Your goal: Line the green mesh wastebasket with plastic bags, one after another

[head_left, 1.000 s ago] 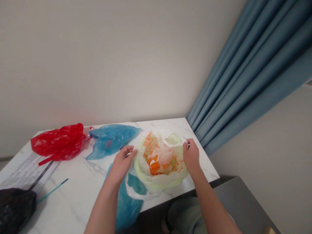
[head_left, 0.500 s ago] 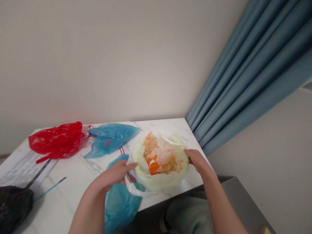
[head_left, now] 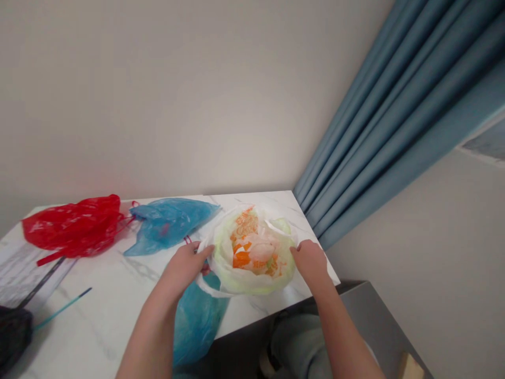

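Observation:
A whitish plastic bag (head_left: 252,282) lies open-mouthed on the right part of the table, with a pale green lining or inner bag showing. Crumpled white plastic with orange print (head_left: 258,251) fills its inside. My left hand (head_left: 193,260) grips the bag's left rim, thumb on top and fingers underneath. On the opposite side, my right hand (head_left: 307,258) pinches the right rim. Below my left hand a blue plastic bag (head_left: 199,316) hangs over the table's front edge, partly hidden by that hand and the whitish bag.
A red plastic bag (head_left: 79,226) and another blue plastic bag (head_left: 169,223) lie along the wall side of the marble-patterned table (head_left: 106,305). Printed paper (head_left: 19,273), a thin blue stick (head_left: 63,309) and a black bag (head_left: 13,337) are at left. A blue curtain (head_left: 363,131) hangs at right.
My right hand has closed to a tighter pinch on the bag's rim. Both hands and the bag are slightly higher in view, and the view has shifted a little right.

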Available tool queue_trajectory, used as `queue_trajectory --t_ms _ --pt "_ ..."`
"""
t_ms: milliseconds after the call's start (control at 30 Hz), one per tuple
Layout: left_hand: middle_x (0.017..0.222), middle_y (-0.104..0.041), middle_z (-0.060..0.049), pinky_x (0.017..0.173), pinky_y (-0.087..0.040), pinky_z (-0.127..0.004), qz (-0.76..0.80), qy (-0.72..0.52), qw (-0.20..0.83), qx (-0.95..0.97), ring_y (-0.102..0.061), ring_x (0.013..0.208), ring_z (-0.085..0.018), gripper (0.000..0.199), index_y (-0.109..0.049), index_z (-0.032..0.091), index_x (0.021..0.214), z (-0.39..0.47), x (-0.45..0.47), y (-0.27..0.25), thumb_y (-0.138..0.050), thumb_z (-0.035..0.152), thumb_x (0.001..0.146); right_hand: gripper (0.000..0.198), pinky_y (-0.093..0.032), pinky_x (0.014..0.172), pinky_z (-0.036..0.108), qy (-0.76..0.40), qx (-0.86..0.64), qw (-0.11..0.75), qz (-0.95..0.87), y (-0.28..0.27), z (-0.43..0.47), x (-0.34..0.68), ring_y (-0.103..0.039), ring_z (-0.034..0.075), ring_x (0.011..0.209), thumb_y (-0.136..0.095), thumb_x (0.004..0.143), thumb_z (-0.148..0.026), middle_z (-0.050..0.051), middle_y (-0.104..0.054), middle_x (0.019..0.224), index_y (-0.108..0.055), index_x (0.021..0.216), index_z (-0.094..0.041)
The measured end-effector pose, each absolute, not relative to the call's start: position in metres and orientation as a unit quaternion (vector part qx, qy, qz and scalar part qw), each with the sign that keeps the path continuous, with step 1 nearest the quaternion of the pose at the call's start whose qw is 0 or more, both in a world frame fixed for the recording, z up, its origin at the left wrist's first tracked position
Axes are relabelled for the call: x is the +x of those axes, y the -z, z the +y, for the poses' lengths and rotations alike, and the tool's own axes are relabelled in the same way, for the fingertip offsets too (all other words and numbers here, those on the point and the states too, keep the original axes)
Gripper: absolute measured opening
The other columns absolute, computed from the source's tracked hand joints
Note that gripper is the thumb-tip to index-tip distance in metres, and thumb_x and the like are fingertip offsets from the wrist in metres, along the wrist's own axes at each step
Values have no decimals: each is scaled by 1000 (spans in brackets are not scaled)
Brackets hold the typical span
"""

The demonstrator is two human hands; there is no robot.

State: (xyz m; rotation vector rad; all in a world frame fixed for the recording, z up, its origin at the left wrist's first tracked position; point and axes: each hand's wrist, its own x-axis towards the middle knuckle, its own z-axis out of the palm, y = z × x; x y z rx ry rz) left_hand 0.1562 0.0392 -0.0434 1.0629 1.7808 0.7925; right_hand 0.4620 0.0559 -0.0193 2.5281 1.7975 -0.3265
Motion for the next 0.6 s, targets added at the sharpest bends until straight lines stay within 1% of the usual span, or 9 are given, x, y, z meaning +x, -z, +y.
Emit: queue_trajectory --t_ms 100,167,233,300,367,433,467,533,600 --pt "67 -68 -4 63 -49 -33 676 -363 462 444 -66 65 -24 39 -63 18 84 37 160 31 -71 51 64 26 -46 70 31 117 804 24 582 17 54 459 -70 27 89 -53 85 -31 18 -74 95 -71 90 -13" --pt "77 -71 -4 64 -49 -32 651 -389 482 439 -66 72 -24 44 -64 18 91 34 162 25 -73 49 61 26 -47 69 31 121 797 15 592 16 54 456 -70 27 88 -54 83 -30 18 -74 94 -72 88 -12" --pt "87 -72 -5 67 -50 -32 627 -407 496 441 -67 78 -25 45 -65 18 94 32 166 22 -75 45 60 23 -47 67 30 137 784 -6 605 17 53 451 -70 26 84 -56 82 -29 19 -74 89 -71 81 -12" --pt "92 -73 -6 71 -50 -32 600 -412 507 461 -67 83 -25 42 -66 18 96 31 170 25 -74 42 63 23 -47 64 29 217 753 -39 620 18 51 441 -69 23 72 -55 82 -27 16 -74 76 -68 68 -13" --pt "91 -73 -5 71 -50 -32 589 -401 509 483 -67 82 -24 36 -67 18 96 33 174 32 -70 41 68 30 -47 59 26 346 697 -82 623 20 50 429 -65 18 58 -53 83 -27 11 -71 61 -63 57 -16" --pt "83 -73 -5 70 -49 -32 612 -387 479 497 -68 78 -24 31 -68 18 90 35 175 40 -67 43 71 37 -46 53 25 440 658 -129 597 22 51 420 -61 15 48 -50 87 -31 8 -68 55 -59 53 -18" --pt "81 -73 -6 70 -49 -32 632 -384 454 498 -68 77 -25 30 -69 18 86 37 174 43 -66 44 73 41 -45 52 26 454 658 -151 581 23 52 418 -59 14 45 -48 89 -34 8 -67 54 -59 53 -18" --pt "79 -74 -8 69 -48 -33 668 -387 410 486 -69 77 -26 31 -69 18 81 40 170 46 -62 48 75 50 -46 54 28 429 692 -178 553 24 56 420 -57 15 44 -42 93 -40 8 -65 51 -58 51 -18" --pt "78 -74 -9 68 -49 -33 676 -407 405 462 -69 76 -26 34 -68 18 80 41 166 43 -60 51 77 51 -46 60 30 348 744 -193 536 24 61 430 -60 18 50 -41 93 -44 10 -65 53 -61 53 -19"
